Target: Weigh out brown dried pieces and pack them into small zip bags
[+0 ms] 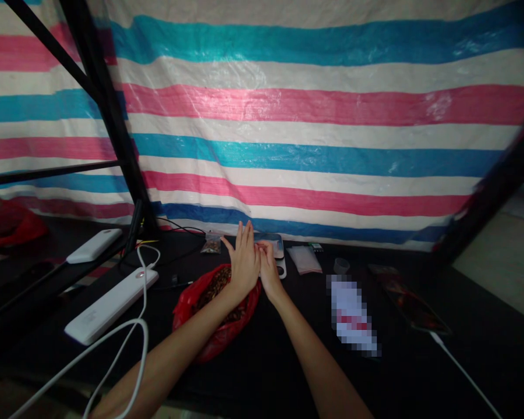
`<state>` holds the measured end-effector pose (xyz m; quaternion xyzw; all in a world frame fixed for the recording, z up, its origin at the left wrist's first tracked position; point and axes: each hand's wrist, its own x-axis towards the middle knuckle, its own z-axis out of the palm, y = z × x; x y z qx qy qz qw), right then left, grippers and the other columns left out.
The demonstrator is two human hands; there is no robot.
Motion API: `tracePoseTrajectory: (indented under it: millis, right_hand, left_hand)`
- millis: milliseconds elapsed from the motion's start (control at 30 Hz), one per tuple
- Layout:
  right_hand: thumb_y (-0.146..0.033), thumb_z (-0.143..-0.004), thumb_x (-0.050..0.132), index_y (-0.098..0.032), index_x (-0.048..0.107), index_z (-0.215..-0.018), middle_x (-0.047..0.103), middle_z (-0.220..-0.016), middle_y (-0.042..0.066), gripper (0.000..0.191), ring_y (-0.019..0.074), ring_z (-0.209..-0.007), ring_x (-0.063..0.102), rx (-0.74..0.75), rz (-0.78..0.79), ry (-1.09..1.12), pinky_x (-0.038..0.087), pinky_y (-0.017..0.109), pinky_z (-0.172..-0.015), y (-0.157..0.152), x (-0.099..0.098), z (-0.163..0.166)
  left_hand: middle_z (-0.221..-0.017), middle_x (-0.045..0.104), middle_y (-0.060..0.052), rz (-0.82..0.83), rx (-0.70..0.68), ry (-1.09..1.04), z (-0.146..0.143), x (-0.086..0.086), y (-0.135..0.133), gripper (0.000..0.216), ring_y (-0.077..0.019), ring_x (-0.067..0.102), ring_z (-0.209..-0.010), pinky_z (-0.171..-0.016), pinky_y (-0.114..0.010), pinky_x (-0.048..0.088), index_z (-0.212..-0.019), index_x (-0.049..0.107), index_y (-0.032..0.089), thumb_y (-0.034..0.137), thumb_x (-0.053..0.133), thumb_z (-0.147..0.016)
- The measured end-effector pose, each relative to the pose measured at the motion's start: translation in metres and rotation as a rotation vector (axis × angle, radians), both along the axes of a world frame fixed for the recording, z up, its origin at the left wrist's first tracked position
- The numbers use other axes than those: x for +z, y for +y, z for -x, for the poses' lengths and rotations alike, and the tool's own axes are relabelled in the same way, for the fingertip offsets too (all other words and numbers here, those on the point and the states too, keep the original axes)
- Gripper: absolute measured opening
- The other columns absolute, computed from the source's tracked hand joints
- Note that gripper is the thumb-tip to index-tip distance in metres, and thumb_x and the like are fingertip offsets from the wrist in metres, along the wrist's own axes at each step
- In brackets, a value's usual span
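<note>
From where I stand, the person's left hand point(245, 262) has its grip released, fingers stretched out; the right hand point(268, 269) presses against it with bent fingers, and I cannot tell whether its grip holds anything. Just below them, the red plastic bag point(218, 344) sits wide-mouthed on the black counter point(262, 366), with brown bits point(216, 289) inside. A small bag point(212, 244) lies behind it, and a plastic cup point(341, 266) stands off to the right.

- Makeshift work booth, seemingly; wider premises can't be told.
- Striped plastic tarpaulin point(310, 105) hangs as backdrop.
- Black metal frame point(111, 116) before it.
- Black tabletop point(397, 378); corded white power bank point(109, 305) on it.
</note>
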<state>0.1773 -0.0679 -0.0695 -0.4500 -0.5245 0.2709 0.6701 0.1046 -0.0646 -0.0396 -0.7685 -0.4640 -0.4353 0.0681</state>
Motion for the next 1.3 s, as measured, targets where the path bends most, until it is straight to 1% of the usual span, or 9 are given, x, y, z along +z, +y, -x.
tracePoseTrajectory:
  millis: [167, 267, 367, 500, 600, 733, 833, 1133, 1300]
  right_hand:
    - [-0.034, -0.081, 0.036, -0.021, 0.047, -0.091, 0.056, -0.093, 0.004, 0.019, 0.0153, -0.089, 0.053, 0.017, -0.017, -0.003, 0.04, 0.03, -0.085, 0.0021, -0.0015, -0.0011]
    - [-0.033, -0.081, 0.036, -0.022, 0.047, -0.091, 0.056, -0.093, 0.003, 0.018, 0.0154, -0.09, 0.053, 0.018, -0.017, 0.001, 0.039, 0.031, -0.086, 0.003, -0.0024, -0.0013]
    - [-0.03, -0.081, 0.037, -0.023, 0.047, -0.093, 0.056, -0.094, 0.003, 0.018, 0.0151, -0.09, 0.054, 0.02, -0.023, 0.011, 0.04, 0.031, -0.085, 0.003, -0.0032, -0.0014]
    - [-0.029, -0.08, 0.038, -0.023, 0.044, -0.096, 0.056, -0.094, 0.004, 0.019, 0.0151, -0.087, 0.054, 0.014, -0.016, 0.036, 0.041, 0.031, -0.083, 0.0032, -0.0041, -0.0013]
    - [-0.03, -0.079, 0.038, -0.023, 0.044, -0.096, 0.055, -0.094, 0.004, 0.019, 0.0156, -0.087, 0.055, 0.02, -0.009, 0.039, 0.041, 0.032, -0.084, 0.0035, -0.0044, -0.0011]
    - [-0.03, -0.079, 0.038, -0.022, 0.045, -0.096, 0.055, -0.095, 0.005, 0.02, 0.0159, -0.088, 0.054, 0.02, -0.009, 0.045, 0.04, 0.032, -0.085, 0.0033, -0.0038, -0.0008]
    - [-0.03, -0.079, 0.039, -0.022, 0.046, -0.096, 0.055, -0.095, 0.004, 0.019, 0.0155, -0.089, 0.054, 0.014, -0.014, 0.043, 0.04, 0.032, -0.086, 0.0028, -0.0036, -0.0004]
    - [-0.03, -0.082, 0.037, -0.023, 0.045, -0.098, 0.054, -0.099, 0.005, 0.019, 0.0154, -0.092, 0.052, 0.033, -0.003, 0.02, 0.038, 0.031, -0.087, 0.0016, -0.0054, -0.0005]
    - [-0.027, -0.082, 0.037, -0.023, 0.043, -0.101, 0.053, -0.097, 0.004, 0.02, 0.0147, -0.091, 0.051, 0.076, 0.015, 0.004, 0.037, 0.031, -0.087, 0.0019, -0.0081, -0.0011]
  left_hand:
    - [-0.143, 0.023, -0.01, 0.018, -0.028, -0.014, 0.0001, 0.0, -0.0006, 0.055, -0.021, 0.014, -0.133, -0.104, -0.053, -0.007, -0.138, 0.017, 0.014, 0.015, 0.027, -0.084]
    - [-0.144, 0.019, -0.011, 0.028, -0.086, -0.034, 0.0016, 0.0005, -0.0011, 0.059, -0.018, 0.02, -0.132, -0.107, -0.044, 0.009, -0.139, 0.012, 0.013, 0.013, 0.028, -0.082]
    - [-0.145, 0.015, -0.011, 0.039, -0.111, -0.051, 0.0032, 0.001, -0.0014, 0.061, -0.0191, 0.026, -0.129, -0.101, -0.037, 0.026, -0.139, 0.01, 0.013, 0.014, 0.03, -0.081]
    - [-0.146, 0.012, -0.008, 0.086, -0.094, -0.065, 0.004, 0.0021, -0.0022, 0.062, -0.0228, 0.042, -0.116, -0.094, -0.035, 0.035, -0.139, 0.013, 0.014, 0.014, 0.032, -0.08]
    - [-0.146, 0.013, -0.006, 0.107, -0.096, -0.079, 0.0042, 0.0023, -0.003, 0.062, -0.0232, 0.042, -0.116, -0.095, -0.036, 0.035, -0.139, 0.014, 0.015, 0.014, 0.032, -0.079]
    - [-0.147, 0.011, -0.005, 0.096, -0.156, -0.111, 0.0043, 0.0017, -0.0033, 0.064, -0.0208, 0.031, -0.126, -0.1, -0.034, 0.031, -0.14, 0.009, 0.016, 0.012, 0.032, -0.079]
    - [-0.147, 0.008, -0.004, 0.103, -0.176, -0.128, 0.0041, 0.0025, -0.0036, 0.066, -0.0196, 0.028, -0.128, -0.102, -0.033, 0.03, -0.14, 0.007, 0.017, 0.011, 0.031, -0.079]
    - [-0.147, 0.005, -0.006, 0.127, -0.174, -0.151, 0.0046, 0.0048, -0.0044, 0.067, -0.0203, 0.022, -0.131, -0.104, -0.034, 0.027, -0.14, 0.006, 0.015, 0.013, 0.031, -0.078]
    - [-0.147, 0.002, -0.01, 0.101, -0.122, -0.097, 0.0052, 0.0054, -0.0049, 0.071, -0.0222, 0.023, -0.13, -0.102, -0.037, 0.029, -0.139, 0.005, 0.011, 0.01, 0.034, -0.074]
